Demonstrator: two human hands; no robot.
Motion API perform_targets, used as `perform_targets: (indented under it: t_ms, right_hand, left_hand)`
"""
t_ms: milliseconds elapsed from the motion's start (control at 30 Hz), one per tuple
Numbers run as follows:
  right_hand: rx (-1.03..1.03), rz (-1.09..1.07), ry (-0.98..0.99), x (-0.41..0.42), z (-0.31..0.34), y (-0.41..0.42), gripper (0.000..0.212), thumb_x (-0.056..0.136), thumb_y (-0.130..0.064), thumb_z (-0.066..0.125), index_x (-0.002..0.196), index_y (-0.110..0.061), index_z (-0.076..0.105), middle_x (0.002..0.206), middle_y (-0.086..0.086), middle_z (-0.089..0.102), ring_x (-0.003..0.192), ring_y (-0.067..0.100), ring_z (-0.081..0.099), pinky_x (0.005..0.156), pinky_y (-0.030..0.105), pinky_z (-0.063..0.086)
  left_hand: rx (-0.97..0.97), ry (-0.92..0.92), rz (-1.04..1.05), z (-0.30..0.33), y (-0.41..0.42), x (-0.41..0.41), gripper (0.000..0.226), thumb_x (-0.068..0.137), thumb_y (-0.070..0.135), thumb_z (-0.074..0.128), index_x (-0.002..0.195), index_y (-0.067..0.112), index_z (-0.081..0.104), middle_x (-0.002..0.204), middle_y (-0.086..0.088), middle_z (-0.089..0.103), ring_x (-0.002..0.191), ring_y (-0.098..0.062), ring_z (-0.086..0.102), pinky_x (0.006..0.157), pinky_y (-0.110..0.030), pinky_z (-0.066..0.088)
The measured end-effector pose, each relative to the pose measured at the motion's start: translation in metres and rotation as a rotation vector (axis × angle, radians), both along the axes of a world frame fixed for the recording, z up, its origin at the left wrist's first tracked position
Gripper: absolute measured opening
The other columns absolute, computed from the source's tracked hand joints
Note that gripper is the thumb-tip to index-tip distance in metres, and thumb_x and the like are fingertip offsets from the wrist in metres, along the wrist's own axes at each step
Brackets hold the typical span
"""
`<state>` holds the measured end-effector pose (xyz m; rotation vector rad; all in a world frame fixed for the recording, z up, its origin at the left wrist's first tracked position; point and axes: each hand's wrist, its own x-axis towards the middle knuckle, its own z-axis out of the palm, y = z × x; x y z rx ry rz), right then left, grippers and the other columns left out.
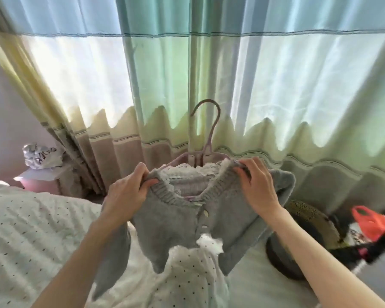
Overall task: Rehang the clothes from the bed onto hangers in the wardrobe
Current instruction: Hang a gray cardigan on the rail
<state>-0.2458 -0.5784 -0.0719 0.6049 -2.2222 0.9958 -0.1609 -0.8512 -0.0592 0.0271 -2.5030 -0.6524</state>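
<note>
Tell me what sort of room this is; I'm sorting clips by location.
Most likely a bedroom. A bed with dotted bedding fills the lower left, long curtains cover a bright window behind it, and both hands, left hand and right hand, hold a grey cardigan on a hanger.

White bed with dotted quilted cover (31,230) is filling the lower left; a dark round woven hat (309,221) is lying on it at lower right.

Open air lies above the hanger hook (207,121) up to the curtain (276,85), while the bed (31,230) and a dark basket (307,221) crowd below.
</note>
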Motion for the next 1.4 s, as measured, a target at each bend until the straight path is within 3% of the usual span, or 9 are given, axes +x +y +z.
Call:
perform_targets:
  t_ms: [200, 367, 600, 767, 933, 1167, 1267, 1333, 1400]
  right_hand:
    - [0.128, -0.347, 0.029, 0.033, 0.01, 0.145, 0.034, 0.087, -0.039, 0.048, 0.097, -0.011, 0.064, 0.092, 0.003, 0.066, 0.088, 0.027, 0.061, 0.081, 0.035, 0.045]
    - [0.19, -0.621, -0.241, 0.068, 0.001, 0.265, 0.021, 0.09, -0.026, 0.058, 0.106, -0.014, 0.064, 0.108, 0.004, 0.062, 0.109, 0.024, 0.05, 0.092, 0.035, 0.032]
    - [0.043, -0.517, -0.54, 0.124, -0.001, 0.364, 0.018, 0.089, -0.014, 0.06, 0.103, -0.014, 0.072, 0.092, 0.006, 0.064, 0.092, 0.018, 0.056, 0.078, 0.024, 0.036]
    - [-0.131, -0.666, -0.453, 0.179, -0.006, 0.415, 0.019, 0.092, -0.014, 0.056, 0.101, -0.01, 0.072, 0.096, -0.007, 0.067, 0.094, 0.008, 0.059, 0.088, 0.022, 0.044]
    - [-0.244, -0.882, -0.1, 0.224, -0.007, 0.45, 0.018, 0.09, -0.006, 0.057, 0.101, -0.002, 0.07, 0.098, 0.001, 0.068, 0.091, -0.006, 0.055, 0.08, -0.003, 0.036]
    - [0.002, -0.995, -0.147, 0.278, -0.016, 0.485, 0.032, 0.088, -0.039, 0.054, 0.095, -0.014, 0.071, 0.108, -0.001, 0.066, 0.107, 0.012, 0.054, 0.096, 0.026, 0.038]
    - [0.01, -1.004, -0.306, 0.296, -0.007, 0.496, 0.026, 0.089, -0.04, 0.057, 0.107, -0.021, 0.064, 0.097, -0.009, 0.062, 0.094, 0.006, 0.054, 0.085, 0.024, 0.041]
    - [0.17, -0.982, -0.429, 0.301, -0.008, 0.496, 0.013, 0.089, -0.041, 0.056, 0.085, -0.03, 0.06, 0.079, -0.014, 0.051, 0.078, 0.006, 0.049, 0.07, 0.024, 0.039]
    - [0.213, -1.0, -0.487, 0.305, -0.014, 0.496, 0.037, 0.091, -0.04, 0.054, 0.061, -0.029, 0.036, 0.065, -0.011, 0.037, 0.063, 0.006, 0.038, 0.06, 0.028, 0.031]
  left_hand:
    - [-0.008, 0.107, -0.152, 0.017, 0.118, -0.049, 0.02, 0.092, 0.032, 0.051, 0.084, 0.017, 0.039, 0.076, 0.0, 0.058, 0.076, -0.032, 0.057, 0.063, -0.038, 0.034]
    - [-0.005, 0.168, -0.209, 0.012, 0.212, -0.063, 0.015, 0.093, 0.027, 0.051, 0.091, 0.011, 0.052, 0.083, -0.009, 0.06, 0.079, -0.038, 0.057, 0.063, -0.036, 0.029]
    - [0.017, 0.096, -0.344, 0.001, 0.314, -0.064, 0.011, 0.092, 0.02, 0.054, 0.089, 0.01, 0.054, 0.084, -0.011, 0.063, 0.08, -0.039, 0.055, 0.065, -0.035, 0.026]
    - [0.027, 0.089, -0.539, -0.014, 0.388, -0.059, 0.01, 0.088, 0.009, 0.06, 0.079, 0.007, 0.055, 0.069, -0.005, 0.056, 0.063, -0.031, 0.047, 0.066, -0.033, 0.025]
    - [-0.012, 0.177, -0.677, -0.029, 0.448, -0.051, 0.019, 0.086, 0.009, 0.056, 0.07, 0.011, 0.048, 0.064, 0.007, 0.048, 0.062, -0.024, 0.044, 0.066, -0.03, 0.019]
    - [0.24, 0.148, -0.884, -0.026, 0.521, -0.031, 0.028, 0.09, 0.008, 0.056, 0.067, 0.012, 0.04, 0.054, 0.008, 0.042, 0.053, -0.016, 0.039, 0.068, -0.041, 0.035]
    - [0.22, 0.177, -0.997, -0.019, 0.547, -0.03, 0.027, 0.089, 0.007, 0.058, 0.067, 0.01, 0.042, 0.055, 0.008, 0.044, 0.053, -0.014, 0.039, 0.068, -0.04, 0.037]
    - [0.2, 0.17, -1.04, -0.017, 0.566, -0.027, 0.024, 0.086, 0.003, 0.06, 0.069, 0.009, 0.045, 0.057, 0.005, 0.049, 0.056, -0.015, 0.041, 0.073, -0.034, 0.031]
    - [0.179, 0.16, -1.094, -0.018, 0.582, -0.024, 0.022, 0.086, 0.005, 0.061, 0.071, 0.011, 0.046, 0.059, 0.004, 0.05, 0.057, -0.009, 0.045, 0.072, -0.029, 0.025]
